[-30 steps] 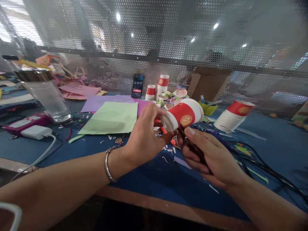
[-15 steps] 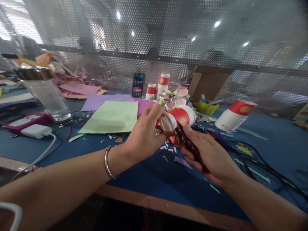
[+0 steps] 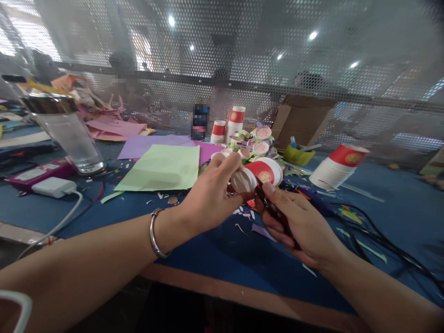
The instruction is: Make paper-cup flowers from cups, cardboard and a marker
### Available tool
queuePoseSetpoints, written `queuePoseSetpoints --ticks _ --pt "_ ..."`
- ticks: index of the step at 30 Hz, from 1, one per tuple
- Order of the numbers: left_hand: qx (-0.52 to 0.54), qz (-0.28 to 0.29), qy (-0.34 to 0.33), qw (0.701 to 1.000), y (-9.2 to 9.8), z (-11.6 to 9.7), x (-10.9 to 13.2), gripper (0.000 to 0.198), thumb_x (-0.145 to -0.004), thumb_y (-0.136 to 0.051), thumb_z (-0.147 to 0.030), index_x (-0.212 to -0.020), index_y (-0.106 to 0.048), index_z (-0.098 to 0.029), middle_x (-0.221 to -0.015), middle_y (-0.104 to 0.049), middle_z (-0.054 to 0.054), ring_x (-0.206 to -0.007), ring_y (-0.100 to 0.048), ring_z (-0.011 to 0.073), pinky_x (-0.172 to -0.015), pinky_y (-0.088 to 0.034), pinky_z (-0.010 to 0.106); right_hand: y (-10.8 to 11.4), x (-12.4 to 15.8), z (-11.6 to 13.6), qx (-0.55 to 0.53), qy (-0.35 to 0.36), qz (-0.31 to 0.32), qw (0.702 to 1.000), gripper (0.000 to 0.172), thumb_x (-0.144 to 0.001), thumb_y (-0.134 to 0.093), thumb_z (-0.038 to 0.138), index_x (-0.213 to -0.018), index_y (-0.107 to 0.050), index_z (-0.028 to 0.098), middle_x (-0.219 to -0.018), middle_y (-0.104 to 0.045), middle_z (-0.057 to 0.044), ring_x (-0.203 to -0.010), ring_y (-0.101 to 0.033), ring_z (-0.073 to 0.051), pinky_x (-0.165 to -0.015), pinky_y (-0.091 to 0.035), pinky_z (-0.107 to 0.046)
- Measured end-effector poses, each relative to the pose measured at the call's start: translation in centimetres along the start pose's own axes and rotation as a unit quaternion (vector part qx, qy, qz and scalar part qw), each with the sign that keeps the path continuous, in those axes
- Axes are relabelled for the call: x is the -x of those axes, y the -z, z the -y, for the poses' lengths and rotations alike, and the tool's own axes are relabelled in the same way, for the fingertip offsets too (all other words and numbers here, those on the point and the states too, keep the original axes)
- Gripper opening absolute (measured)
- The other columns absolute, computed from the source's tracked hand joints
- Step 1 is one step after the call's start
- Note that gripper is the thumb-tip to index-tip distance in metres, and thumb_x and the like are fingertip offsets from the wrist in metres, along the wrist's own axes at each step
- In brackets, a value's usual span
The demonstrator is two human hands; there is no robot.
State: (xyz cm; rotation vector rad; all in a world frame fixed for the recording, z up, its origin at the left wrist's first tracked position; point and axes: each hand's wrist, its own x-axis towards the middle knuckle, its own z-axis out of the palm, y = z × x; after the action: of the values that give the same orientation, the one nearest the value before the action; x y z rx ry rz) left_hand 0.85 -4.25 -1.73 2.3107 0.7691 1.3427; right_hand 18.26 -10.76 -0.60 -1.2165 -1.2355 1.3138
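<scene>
My left hand (image 3: 208, 196) grips a red and white paper cup (image 3: 261, 174) by its base, with the cup lying sideways and its mouth turned away from me. My right hand (image 3: 298, 226) is closed around dark scissors (image 3: 267, 201), whose blades meet the cup's side near the base. Both hands hover just above the blue table (image 3: 222, 249). Small paper scraps (image 3: 244, 217) lie under them. A silver bangle (image 3: 154, 233) circles my left wrist.
A light green sheet (image 3: 163, 169) and purple paper (image 3: 145, 145) lie to the left. A glass tumbler (image 3: 67, 134), white charger (image 3: 53, 187) and cable sit far left. Stacked cups (image 3: 338, 166) lie right, more cups (image 3: 236, 120) behind. Black cables (image 3: 374, 236) run right.
The cup has dropped lower and turned with its mouth further away from me. Both hands have closed in slightly around it, and the scissors stay at the cup's side.
</scene>
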Motion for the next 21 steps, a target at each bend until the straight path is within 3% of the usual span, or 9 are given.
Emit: queuePoseSetpoints --ticks 9,14,21 --pt "-0.006 0.025 -0.005 1.0 0.3 -0.2 0.5 0.029 -0.083 -0.069 -0.012 -0.105 -0.052 -0.02 -0.102 -0.051 0.003 -0.096 -0.059 0.0187 -0.089 -0.058 0.036 -0.1 0.1 -0.1 0.005 -0.009 -0.009 1.0 0.055 -0.082 -0.068 0.068 -0.067 -0.058 0.017 -0.041 -0.04 0.008 -0.029 -0.026 -0.001 -0.03 -0.017 -0.013" --pt "0.005 0.006 -0.006 1.0 0.1 -0.6 0.8 0.018 -0.088 -0.069 -0.023 -0.098 -0.054 -0.019 -0.1 -0.052 0.005 -0.096 -0.059 0.0207 -0.086 -0.059 0.041 0.1 0.1 0.1 0.012 0.009 -0.018 1.0 0.054 -0.083 -0.067 0.069 -0.068 -0.059 0.017 -0.041 -0.038 0.009 -0.029 -0.025 -0.001 -0.03 -0.018 -0.014" --pt "0.132 -0.019 0.065 0.989 -0.3 -1.7 0.7 0.025 -0.092 -0.067 -0.033 -0.107 -0.052 -0.021 -0.11 -0.059 0.009 -0.101 -0.061 0.0222 -0.08 -0.06 0.036 0.8 0.1 0.5 0.046 0.045 -0.015 0.998 0.055 -0.082 -0.068 0.07 -0.066 -0.06 0.017 -0.041 -0.037 0.008 -0.031 -0.026 -0.002 -0.031 -0.018 -0.015"
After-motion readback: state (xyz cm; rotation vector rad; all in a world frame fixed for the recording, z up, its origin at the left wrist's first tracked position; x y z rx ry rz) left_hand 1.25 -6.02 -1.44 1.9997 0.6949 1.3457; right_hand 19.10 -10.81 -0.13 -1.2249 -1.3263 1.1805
